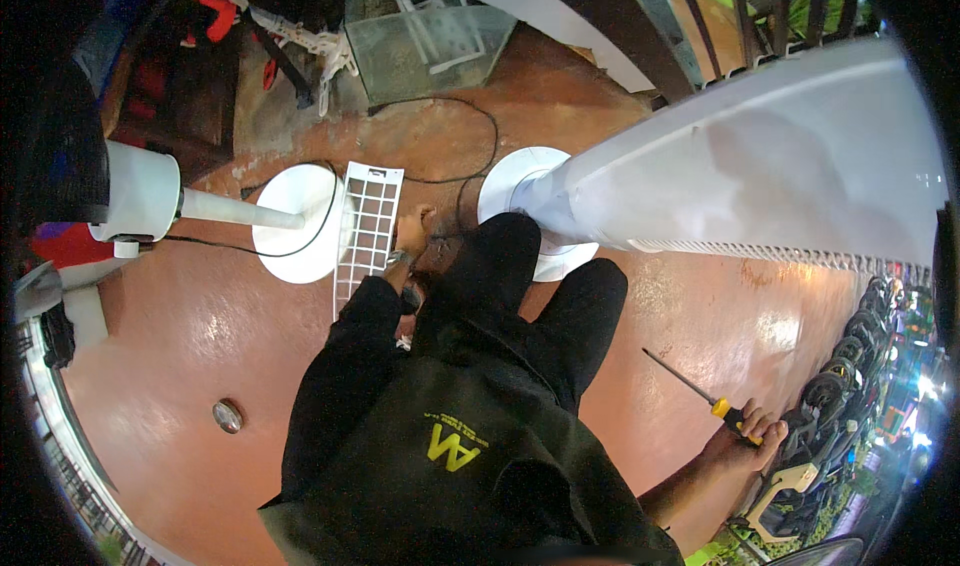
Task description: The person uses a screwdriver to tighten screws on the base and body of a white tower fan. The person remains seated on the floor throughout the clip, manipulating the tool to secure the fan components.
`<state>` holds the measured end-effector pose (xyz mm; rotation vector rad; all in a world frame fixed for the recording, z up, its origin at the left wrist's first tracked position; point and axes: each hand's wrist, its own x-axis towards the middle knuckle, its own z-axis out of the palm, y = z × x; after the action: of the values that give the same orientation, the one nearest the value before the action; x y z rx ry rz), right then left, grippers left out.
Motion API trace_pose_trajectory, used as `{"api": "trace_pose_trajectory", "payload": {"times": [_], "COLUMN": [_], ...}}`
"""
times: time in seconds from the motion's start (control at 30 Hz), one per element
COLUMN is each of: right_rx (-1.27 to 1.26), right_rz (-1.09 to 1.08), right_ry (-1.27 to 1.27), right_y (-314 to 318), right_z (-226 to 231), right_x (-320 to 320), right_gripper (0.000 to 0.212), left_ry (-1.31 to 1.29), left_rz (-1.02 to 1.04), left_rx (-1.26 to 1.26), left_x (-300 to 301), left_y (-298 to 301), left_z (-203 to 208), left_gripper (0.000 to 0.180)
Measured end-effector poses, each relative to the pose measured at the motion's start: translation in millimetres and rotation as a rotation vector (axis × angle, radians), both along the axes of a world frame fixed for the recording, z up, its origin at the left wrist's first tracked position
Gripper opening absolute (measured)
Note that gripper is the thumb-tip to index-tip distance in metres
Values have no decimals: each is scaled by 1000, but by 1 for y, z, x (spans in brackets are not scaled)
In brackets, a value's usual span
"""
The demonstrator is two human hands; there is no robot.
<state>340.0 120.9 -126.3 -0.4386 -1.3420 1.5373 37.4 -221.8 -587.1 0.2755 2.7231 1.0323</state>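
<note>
My right hand (746, 440), out to the right, is closed around the yellow-and-black handle of a screwdriver (690, 382). Its long metal shaft points up and to the left, away from my body. My left hand (411, 232) is low by my left knee, beside the right edge of a white plastic grille panel (366, 228). Whether its fingers grip that panel is too small to make out. A tall white tower-shaped appliance (740, 156) rises from a round white base (515, 173) just beyond my knees and leans to the right in the view.
Left of the panel stands a white pedestal appliance (146, 192) on a round base (290, 241). Black cable (495, 136) loops over the red floor. A glass-like panel (430, 51) and red-and-white items (215, 11) lie at the back. A small round metal object (228, 416) sits left; motorcycles (825, 391) line the right.
</note>
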Motion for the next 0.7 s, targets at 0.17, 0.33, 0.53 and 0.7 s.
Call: {"api": "trace_pose_trajectory", "payload": {"times": [0.17, 0.33, 0.53, 0.7], "right_rx": [-166, -304, -314, -291], "right_rz": [249, 382, 467, 499], "right_ry": [483, 883, 1028, 1095], "right_y": [-17, -33, -51, -50], "right_z": [25, 45, 63, 66], "right_x": [-21, -62, -60, -38], "right_gripper": [17, 9, 13, 14], "left_ry": [101, -12, -101, 57], "left_rz": [17, -291, -507, -631], "left_rx": [789, 1372, 1585, 1502], "left_x": [9, 42, 81, 94], "left_y": [49, 78, 91, 93], "left_z": [179, 342, 420, 441], "left_gripper": [11, 7, 26, 50]}}
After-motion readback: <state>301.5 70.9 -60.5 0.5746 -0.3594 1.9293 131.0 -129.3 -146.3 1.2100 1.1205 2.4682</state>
